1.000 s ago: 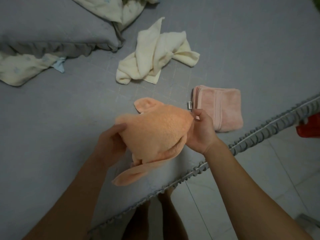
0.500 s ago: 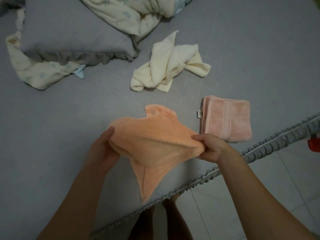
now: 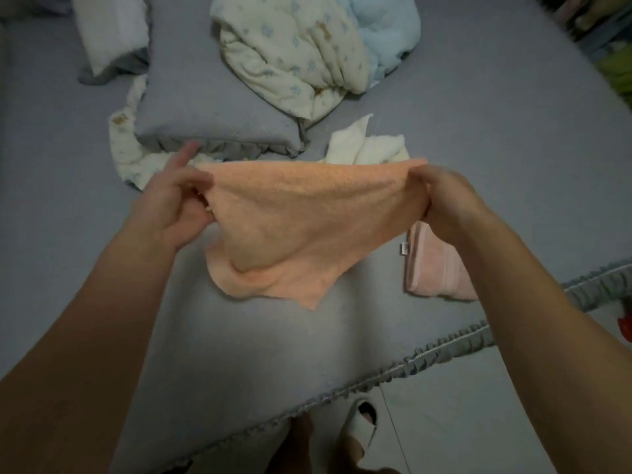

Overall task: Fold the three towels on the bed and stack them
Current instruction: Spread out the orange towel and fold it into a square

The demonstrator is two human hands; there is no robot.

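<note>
I hold the orange towel (image 3: 307, 227) stretched above the grey bed (image 3: 513, 165), my left hand (image 3: 174, 206) pinching its corner at 9 o'clock and my right hand (image 3: 444, 203) gripping the opposite corner at 3 o'clock — the top edge runs taut between them while the rest hangs in a loose point toward 6 o'clock. The pink towel (image 3: 434, 268) lies folded on the bed at 4 o'clock, partly hidden by my right wrist. The cream towel (image 3: 369, 145) sits crumpled just past the orange one at 1 o'clock. A grey pillow (image 3: 212, 111) lies at 11 o'clock — a printed quilt (image 3: 290, 56) is bundled at 12.
</note>
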